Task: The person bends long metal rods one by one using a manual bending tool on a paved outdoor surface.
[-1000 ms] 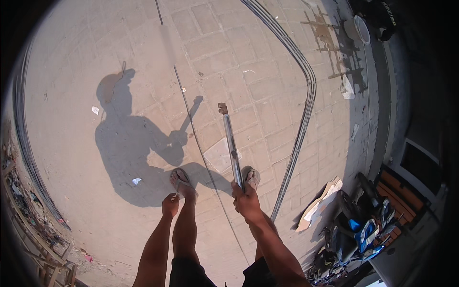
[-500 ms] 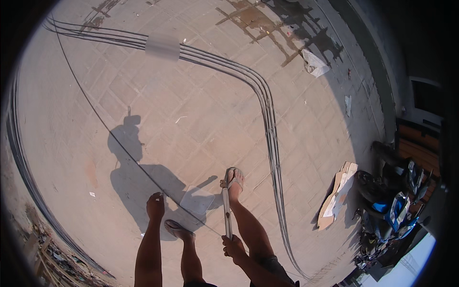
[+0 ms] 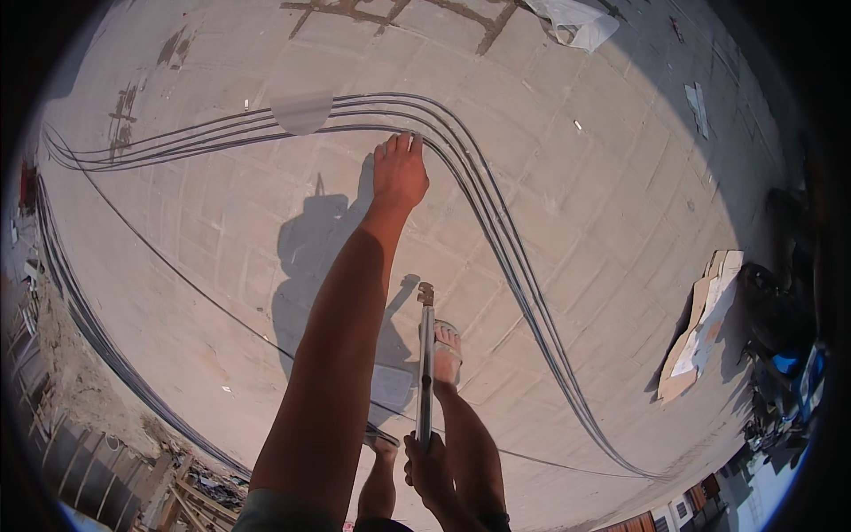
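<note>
My left hand [image 3: 401, 173] is stretched far forward, back upward and fingers apart. Its fingertips meet the inner edge of a bundle of long dark rods or cables [image 3: 483, 177] at their bend; whether they touch, I cannot tell. Nothing shows in that hand. Low in the middle, my right hand [image 3: 430, 470] is wrapped round the lower end of a straight metal bar tool [image 3: 426, 372] with a brownish notched head. The bar points away from me, just left of my sandalled right foot [image 3: 448, 350].
A single thin line [image 3: 177, 270] crosses the paving from far left to lower right. More rods or cables [image 3: 97, 346] curve along the left beside rubble. Flattened cardboard [image 3: 705, 324] lies at right near motorbikes [image 3: 789, 355]. A white plastic sheet [image 3: 576, 25] lies at the far edge.
My left hand has swung forward and right from beside my left foot to the bend of the bundle, its fingers uncurling. My right hand keeps its hold on the bar tool. The view has shifted.
</note>
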`<action>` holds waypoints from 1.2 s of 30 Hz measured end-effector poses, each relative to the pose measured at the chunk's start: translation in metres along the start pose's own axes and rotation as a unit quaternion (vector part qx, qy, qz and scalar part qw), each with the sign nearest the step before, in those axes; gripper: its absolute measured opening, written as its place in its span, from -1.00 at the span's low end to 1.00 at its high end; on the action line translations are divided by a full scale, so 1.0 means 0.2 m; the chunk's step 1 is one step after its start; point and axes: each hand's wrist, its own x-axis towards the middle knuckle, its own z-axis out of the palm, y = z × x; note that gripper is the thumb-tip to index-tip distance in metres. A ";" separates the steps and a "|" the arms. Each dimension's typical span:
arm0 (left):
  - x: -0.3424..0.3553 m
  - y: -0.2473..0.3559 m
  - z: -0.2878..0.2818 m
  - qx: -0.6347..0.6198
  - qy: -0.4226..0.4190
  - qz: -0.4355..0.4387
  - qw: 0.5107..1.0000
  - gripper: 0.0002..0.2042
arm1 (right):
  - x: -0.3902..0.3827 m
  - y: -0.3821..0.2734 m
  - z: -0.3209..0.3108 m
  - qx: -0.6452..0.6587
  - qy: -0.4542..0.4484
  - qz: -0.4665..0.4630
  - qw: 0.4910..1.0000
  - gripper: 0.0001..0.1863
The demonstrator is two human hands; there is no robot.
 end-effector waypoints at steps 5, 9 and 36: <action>0.10 0.01 0.07 0.122 -0.042 0.045 0.991 -0.41 | -0.05 -0.19 -0.02 0.072 -0.014 0.080 0.994 -0.80; 0.22 0.15 0.02 0.225 -0.130 0.034 0.965 -0.54 | -0.08 -0.20 -0.13 0.108 0.010 0.079 0.991 -0.84; -2.84 -0.56 -1.59 -0.236 0.268 -0.072 0.931 -0.77 | -0.08 1.63 0.21 -0.444 0.073 -0.223 0.865 -0.60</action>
